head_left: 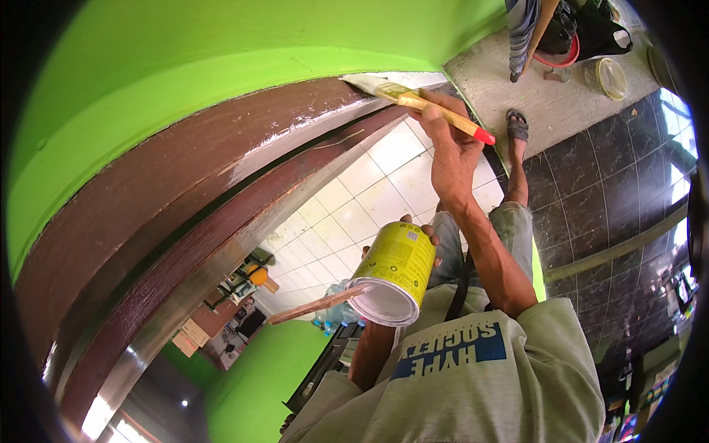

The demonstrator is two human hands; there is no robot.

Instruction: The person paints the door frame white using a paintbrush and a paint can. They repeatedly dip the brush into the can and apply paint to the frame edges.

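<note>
My right hand [452, 151] is closed around the yellow handle of a paintbrush [402, 96] with a red end. The pale bristles touch the brown wooden frame [170, 155] just below the green wall, where a white patch [413, 78] shows. Below, my left hand [433, 242] wraps around a yellow-green paint can [399, 255]; most of that hand is hidden behind it. White coats the can's open mouth, and a flat wooden stick [314, 304] sticks out over its rim.
A green wall [221, 44] curves above the frame. White floor tiles [354, 192] lie beyond the frame, dark tiles [591, 177] to the right. A clear bucket [607, 78], a red basin [559, 55] and black bags [602, 33] stand at upper right. Plastic bottles [336, 314] lie behind the stick.
</note>
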